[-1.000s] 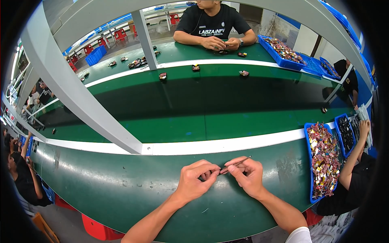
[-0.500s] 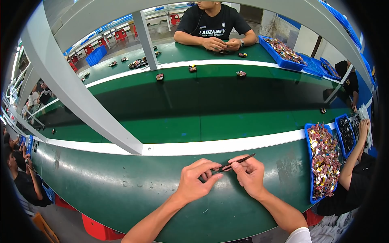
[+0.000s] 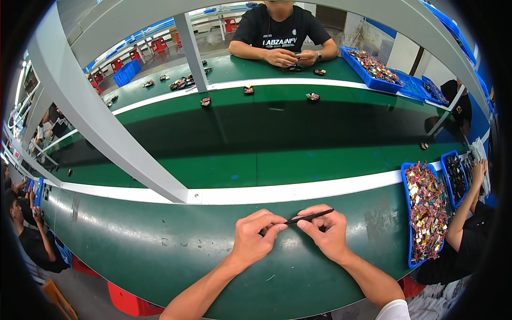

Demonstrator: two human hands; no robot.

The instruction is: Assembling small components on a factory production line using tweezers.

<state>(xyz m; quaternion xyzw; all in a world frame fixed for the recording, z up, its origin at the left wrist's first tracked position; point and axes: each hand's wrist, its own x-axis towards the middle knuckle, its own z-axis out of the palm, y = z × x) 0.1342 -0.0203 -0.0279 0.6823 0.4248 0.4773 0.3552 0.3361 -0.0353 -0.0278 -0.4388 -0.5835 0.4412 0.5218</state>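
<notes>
Above the near green worktop (image 3: 176, 240), both of my hands are held close together. My right hand (image 3: 326, 234) is closed on slim black tweezers (image 3: 314, 215), whose wide end points up to the right and whose tip reaches toward the left fingers. My left hand (image 3: 256, 234) pinches around the tip end, gripping a small dark part that its fingers mostly hide; its kind cannot be made out. Just right of my right arm stands a blue tray (image 3: 409, 234) heaped with small pink, yellow and white parts (image 3: 425, 213).
Beyond a white rail (image 3: 298, 195) runs a green conveyor belt (image 3: 213, 165) carrying several small assemblies (image 3: 313, 96). A grey post (image 3: 106, 117) rises at left. Another blue tray of black parts (image 3: 455, 176) lies at right, near another person's arm (image 3: 466, 205). Across the belt a person (image 3: 282, 37) handles parts.
The assemblies on the belt have shifted slightly left. My fingers have drawn together, the tweezers lie flatter, and their tip is now at my left fingertips.
</notes>
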